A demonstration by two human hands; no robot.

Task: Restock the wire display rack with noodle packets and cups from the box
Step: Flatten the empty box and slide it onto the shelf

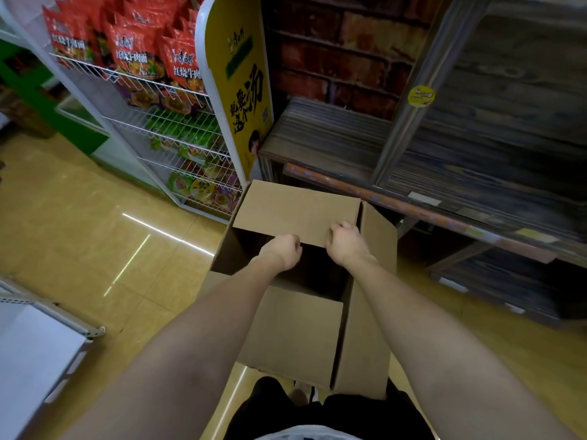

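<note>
box-opening step under way: left hand [281, 250] and right hand [344, 241] are both gripping the far flap [295, 211] of the box [295, 328]. contents hidden in shadow; next move is likely folding it back, then reaching in for stock for the wire rack [178, 134].

Dark wooden shelving [495, 128] backs onto a brick wall [343, 49].

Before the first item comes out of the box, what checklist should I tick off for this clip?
1. Far flap folded back: ok.
2. Left hand at the flap's edge: ok.
3. Right hand grips the flap: ok.
4. Contents of the box visible: cannot tell, interior is dark.
5. Near flap out of the way: not ok, it covers part of the opening.
6. Wire rack close by: ok, beside the box.
</note>
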